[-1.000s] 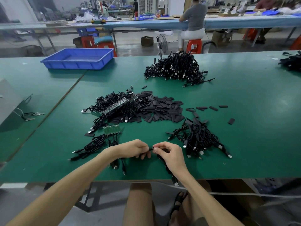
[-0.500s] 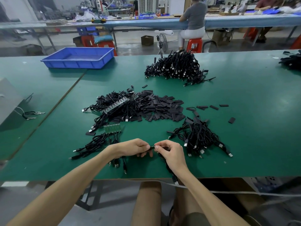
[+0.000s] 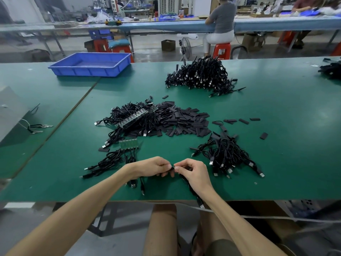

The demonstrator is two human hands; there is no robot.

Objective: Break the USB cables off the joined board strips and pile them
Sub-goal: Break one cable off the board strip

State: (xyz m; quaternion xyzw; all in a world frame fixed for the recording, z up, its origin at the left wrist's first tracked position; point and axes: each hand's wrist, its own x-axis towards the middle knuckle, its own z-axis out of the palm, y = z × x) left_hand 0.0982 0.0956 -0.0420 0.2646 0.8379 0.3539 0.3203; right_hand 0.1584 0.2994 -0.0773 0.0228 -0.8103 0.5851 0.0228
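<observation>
Near the table's front edge my left hand (image 3: pixel 154 166) and my right hand (image 3: pixel 193 170) meet fingertip to fingertip, both pinching a small black piece at the end of a USB cable (image 3: pixel 191 191) that trails under my right wrist and over the edge. More cables hang below my left hand. A short green board strip (image 3: pixel 128 143) with cables still joined lies just beyond my left hand. A longer strip (image 3: pixel 134 118) rests on a tangle of cables further back. A pile of loose cables (image 3: pixel 228 156) lies right of my right hand.
A heap of flat black sleeve pieces (image 3: pixel 184 122) sits mid-table, with a few strays to its right. A big cable pile (image 3: pixel 201 76) lies at the back, a blue tray (image 3: pixel 60 68) at the back left. A grey box (image 3: pixel 11 115) stands at the left edge.
Both hands stay pinched together at the same spot near the front edge; the fingers shift only slightly.
</observation>
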